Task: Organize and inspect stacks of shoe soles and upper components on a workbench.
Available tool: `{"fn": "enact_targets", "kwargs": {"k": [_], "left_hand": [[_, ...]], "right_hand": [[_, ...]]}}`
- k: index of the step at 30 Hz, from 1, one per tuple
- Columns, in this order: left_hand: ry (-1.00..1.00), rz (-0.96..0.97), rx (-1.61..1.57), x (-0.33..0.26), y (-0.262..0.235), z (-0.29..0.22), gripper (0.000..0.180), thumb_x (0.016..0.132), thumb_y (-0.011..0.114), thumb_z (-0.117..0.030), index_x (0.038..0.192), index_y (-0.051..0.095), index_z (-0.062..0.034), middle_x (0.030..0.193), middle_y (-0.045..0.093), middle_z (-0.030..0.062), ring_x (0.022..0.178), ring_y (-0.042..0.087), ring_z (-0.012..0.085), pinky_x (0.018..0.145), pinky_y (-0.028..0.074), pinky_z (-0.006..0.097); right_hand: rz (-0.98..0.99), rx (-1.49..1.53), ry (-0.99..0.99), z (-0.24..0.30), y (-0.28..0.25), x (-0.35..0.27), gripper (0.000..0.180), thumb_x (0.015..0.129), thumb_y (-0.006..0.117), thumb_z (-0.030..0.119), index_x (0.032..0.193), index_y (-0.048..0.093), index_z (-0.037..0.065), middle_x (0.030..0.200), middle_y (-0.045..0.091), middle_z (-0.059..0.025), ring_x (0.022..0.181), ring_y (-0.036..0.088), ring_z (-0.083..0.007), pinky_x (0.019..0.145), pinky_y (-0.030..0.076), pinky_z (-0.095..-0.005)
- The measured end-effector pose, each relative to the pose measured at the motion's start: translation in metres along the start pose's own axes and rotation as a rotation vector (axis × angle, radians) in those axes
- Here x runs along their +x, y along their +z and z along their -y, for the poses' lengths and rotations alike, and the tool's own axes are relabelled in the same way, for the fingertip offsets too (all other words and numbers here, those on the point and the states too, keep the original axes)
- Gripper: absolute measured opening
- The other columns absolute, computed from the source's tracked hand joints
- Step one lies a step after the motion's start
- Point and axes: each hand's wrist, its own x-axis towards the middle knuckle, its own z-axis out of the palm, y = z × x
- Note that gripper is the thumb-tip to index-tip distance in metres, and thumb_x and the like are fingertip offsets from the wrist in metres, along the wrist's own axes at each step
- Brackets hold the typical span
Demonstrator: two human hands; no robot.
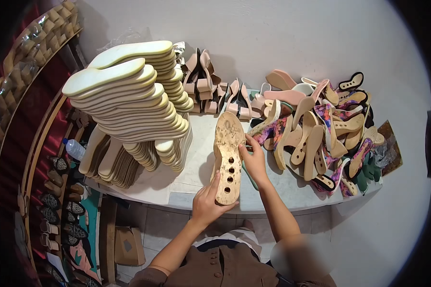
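A tan cork-like shoe sole [228, 158] with a row of round holes is held up over the white table [187, 182]. My left hand [207, 203] grips its near heel end from below. My right hand [255, 160] rests against its right edge near the middle, fingers pinched as if on a small tool that I cannot make out. A green strip [249, 176] lies on the table under my right hand.
Tall stacks of cream foam soles [129, 95] fill the table's left. A heap of tan insoles and floral soles [321, 138] lies right. Pink heeled shoe parts [210, 81] line the back wall. A water bottle [74, 149] and shoe racks [57, 191] stand left.
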Motion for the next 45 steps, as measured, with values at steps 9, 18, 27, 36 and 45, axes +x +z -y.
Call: {"fn": "enact_targets", "kwargs": {"k": [9,18,27,36,45], "left_hand": [[0.014,0.041,0.013,-0.005,-0.002,0.002,0.096,0.058,0.08,-0.044,0.13,0.037,0.0032,0.127,0.048,0.0205,0.11,0.053,0.0324,0.089,0.045,0.038],[-0.239,-0.059,-0.572,0.009,0.008,0.031,0.075,0.089,0.041,-0.052,0.137,0.023,0.0036,0.138,0.036,0.0206,0.124,0.04,0.0336,0.102,0.032,0.039],[-0.856,0.185,-1.153,0.038,0.068,0.098,0.071,0.094,0.016,-0.055,0.143,0.011,-0.0034,0.145,0.024,0.0137,0.131,0.03,0.0234,0.104,0.03,0.033],[-1.026,0.181,-1.26,0.0,0.095,0.135,0.066,0.093,0.02,-0.057,0.135,0.034,-0.0078,0.124,0.051,0.0118,0.109,0.054,0.0244,0.089,0.046,0.035],[-0.639,-0.361,-0.417,0.034,0.005,0.04,0.041,0.097,0.029,-0.028,0.11,0.052,0.0045,0.108,0.056,0.0155,0.102,0.051,0.0235,0.091,0.037,0.033]], "right_hand": [[0.016,0.036,-0.022,0.002,0.003,-0.011,0.047,0.087,0.056,0.02,0.125,0.044,-0.003,0.113,0.053,-0.02,0.089,0.059,-0.0232,0.078,0.047,-0.0327],[0.052,0.309,0.127,-0.033,0.01,-0.029,0.056,0.095,0.039,0.036,0.138,0.028,0.003,0.136,0.036,-0.019,0.123,0.038,-0.0264,0.099,0.033,-0.0354],[0.118,0.634,0.492,-0.066,0.03,-0.035,0.061,0.096,0.017,0.05,0.145,0.013,0.014,0.147,0.022,-0.0067,0.134,0.023,-0.0205,0.108,0.019,-0.0411],[0.293,0.893,0.607,-0.094,0.058,-0.067,0.064,0.097,0.018,0.047,0.142,0.013,0.003,0.146,0.02,-0.0133,0.134,0.022,-0.0217,0.109,0.018,-0.0318],[0.018,-0.117,0.173,-0.125,-0.005,-0.069,0.049,0.087,0.054,0.029,0.128,0.044,0.004,0.123,0.048,-0.0184,0.111,0.046,-0.0334,0.093,0.037,-0.0406]]}}
